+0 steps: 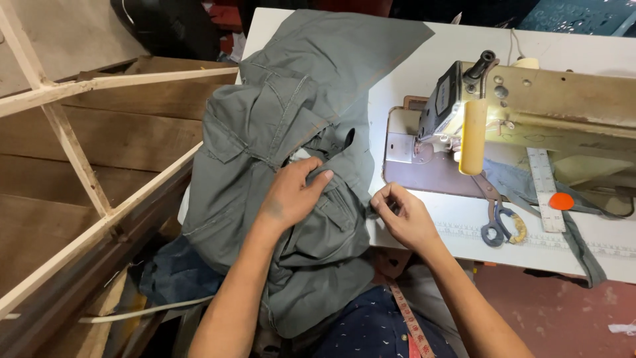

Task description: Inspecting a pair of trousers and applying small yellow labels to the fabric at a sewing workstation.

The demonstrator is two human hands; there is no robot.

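Head view: my left hand (291, 192) presses flat, fingers spread, on the grey garment (298, 132) at centre, while my right hand (404, 215) pinches its edge at 3 o'clock. I'd keep that edge taut (sewing machine (530, 99) waits at 1 o'clock).

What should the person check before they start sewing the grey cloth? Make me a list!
1. Left hand flat on the grey garment: ok.
2. Right hand pinching the garment's edge: ok.
3. Cloth under the needle of the sewing machine: not ok, the edge sits short of the plate.
4. Both hands away from the needle: ok.
5. Scissors out of the cloth's way: ok, they lie to the right on the table.
6. Needle threaded: cannot tell.
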